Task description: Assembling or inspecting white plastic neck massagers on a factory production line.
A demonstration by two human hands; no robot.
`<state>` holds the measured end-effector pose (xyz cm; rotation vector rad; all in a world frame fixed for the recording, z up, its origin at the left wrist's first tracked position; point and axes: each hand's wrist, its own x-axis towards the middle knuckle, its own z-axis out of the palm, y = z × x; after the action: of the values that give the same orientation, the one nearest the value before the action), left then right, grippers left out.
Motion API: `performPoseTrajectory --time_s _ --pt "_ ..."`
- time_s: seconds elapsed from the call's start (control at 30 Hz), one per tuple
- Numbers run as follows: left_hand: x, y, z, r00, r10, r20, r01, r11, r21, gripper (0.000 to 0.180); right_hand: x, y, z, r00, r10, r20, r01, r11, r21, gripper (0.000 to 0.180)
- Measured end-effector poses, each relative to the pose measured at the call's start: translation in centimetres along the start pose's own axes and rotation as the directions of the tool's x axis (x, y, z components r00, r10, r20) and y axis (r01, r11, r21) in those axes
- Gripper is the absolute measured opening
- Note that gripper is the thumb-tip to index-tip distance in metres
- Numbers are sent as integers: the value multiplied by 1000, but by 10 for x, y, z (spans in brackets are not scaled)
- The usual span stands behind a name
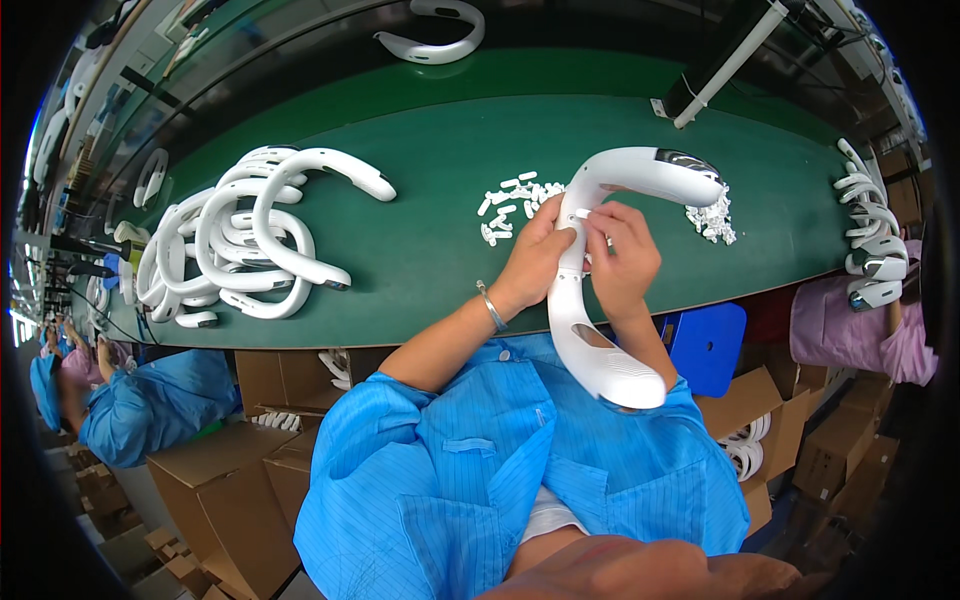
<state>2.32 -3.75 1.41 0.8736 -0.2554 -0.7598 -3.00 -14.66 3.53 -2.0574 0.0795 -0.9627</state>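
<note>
Both hands are on the same thing here: our left hand (537, 252) is wrapped around the bend of a white curved neck fan (590, 270), and our right hand (622, 258) is closed in next to it, fingertips pinching a tiny white piece against the inside of the curve; we can't tell what that bit is, too small. We've got the fan lifted over the near edge of the green table (440, 230); its long arm runs toward us and ends in a rounded tip over our blue smock (470, 470), while the other arm hooks off to the right, away from us, ending in a dark grey panel. Smooth glossy plastic, U-shaped, with an oval recess on the near arm.

On the table past our hands there's a scatter of small white plastic parts (512, 205), and another clump (713, 220) by the far tip; off to our left sits a pile of white fans (245, 240), all tangled together. We're wearing a metal bracelet (490, 306) on the left wrist. Cardboard boxes (225, 490) sit below the table edge.
</note>
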Motion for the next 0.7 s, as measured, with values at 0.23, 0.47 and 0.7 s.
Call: performPoseTrajectory --time_s 0.23,0.47,0.7 --pt "-6 5 3 999 52 -13 -51 997 57 44 -2 9 -2 903 -426 47 429 892 -141 17" --pt "-11 6 2 995 74 69 -72 997 -30 41 -5 8 -9 865 -496 73 502 859 -105 18" --pt "-16 11 0 917 349 196 -400 814 421 43 -43 22 -10 968 227 105 -250 897 366 26"
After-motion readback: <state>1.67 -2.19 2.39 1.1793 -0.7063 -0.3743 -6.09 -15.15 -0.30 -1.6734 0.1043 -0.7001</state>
